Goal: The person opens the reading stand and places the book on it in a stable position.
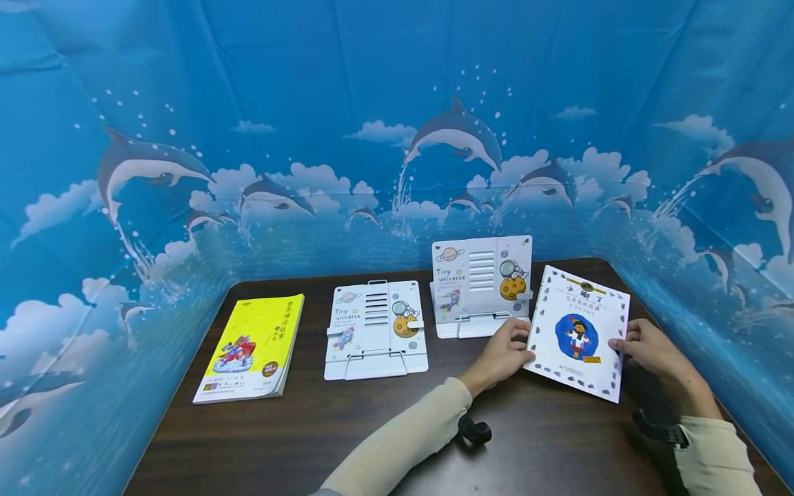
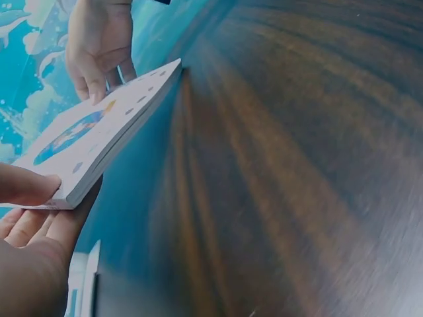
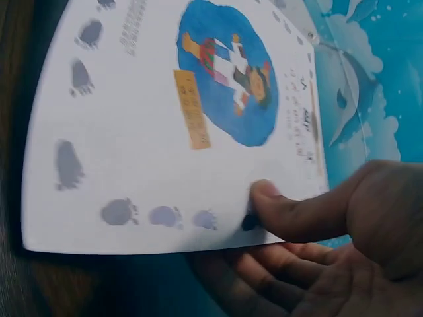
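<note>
Both hands hold a white picture book point(image 1: 561, 372) with a footprint border and a blue oval picture on its cover, tilted at the right of the table. My left hand point(image 1: 501, 355) pinches its left edge, thumb on the cover and fingers beneath, as the left wrist view shows. On the opposite edge, my right hand point(image 1: 651, 351) grips it the same way; the right wrist view shows the thumb point(image 3: 297, 214) on the cover. Just left of the book stands a white book stand point(image 1: 455, 300) printed "Tiny universe", its back panel raised.
A second white book stand point(image 1: 362, 365) of the same print lies flatter at the middle of the table point(image 1: 248, 448). Farther left lies a thick yellow book point(image 1: 254, 324). A blue dolphin-printed curtain point(image 1: 347, 83) encloses the table's back and sides.
</note>
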{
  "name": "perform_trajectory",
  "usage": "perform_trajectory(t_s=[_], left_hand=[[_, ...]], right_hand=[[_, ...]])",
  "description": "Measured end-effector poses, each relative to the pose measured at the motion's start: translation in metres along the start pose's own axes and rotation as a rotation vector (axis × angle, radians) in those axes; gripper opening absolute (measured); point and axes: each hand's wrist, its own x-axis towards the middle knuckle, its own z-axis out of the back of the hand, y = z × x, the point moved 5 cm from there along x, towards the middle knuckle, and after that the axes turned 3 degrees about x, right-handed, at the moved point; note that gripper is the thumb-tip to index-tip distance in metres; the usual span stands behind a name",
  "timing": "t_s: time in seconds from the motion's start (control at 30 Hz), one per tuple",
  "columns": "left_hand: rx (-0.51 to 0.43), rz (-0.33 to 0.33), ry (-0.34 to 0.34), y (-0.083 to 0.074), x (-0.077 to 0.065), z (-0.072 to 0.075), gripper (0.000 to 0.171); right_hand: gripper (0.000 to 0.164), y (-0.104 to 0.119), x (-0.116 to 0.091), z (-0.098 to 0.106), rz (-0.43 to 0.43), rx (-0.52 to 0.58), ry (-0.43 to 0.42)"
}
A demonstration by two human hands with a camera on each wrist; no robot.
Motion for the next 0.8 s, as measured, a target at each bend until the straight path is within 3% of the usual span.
perform_trajectory(t_s=[0.17, 0.3, 0.47, 0.6, 0.8], left_hand=[[-0.001, -0.024, -0.030, -0.007, 0.001, 0.018, 0.049], [0.016, -0.046, -0.054, -0.016, 0.005, 0.033, 0.046], [0.124, -0.112, -0.093, -0.030, 0.009, 0.054, 0.032], [0.204, -0.160, -0.140, -0.042, 0.010, 0.072, 0.031], [0.224, -0.185, -0.211, -0.057, 0.011, 0.098, 0.030]], right_hand=[[0.056, 0.016, 0.000, -0.003, 0.096, 0.021, -0.107], [0.056, 0.032, -0.002, -0.004, 0.124, 0.004, -0.181], [0.053, 0.062, -0.003, -0.007, 0.189, 0.001, -0.235], [0.048, 0.088, -0.002, -0.009, 0.266, 0.003, -0.285], [0.043, 0.119, 0.000, -0.014, 0.331, -0.001, -0.337]])
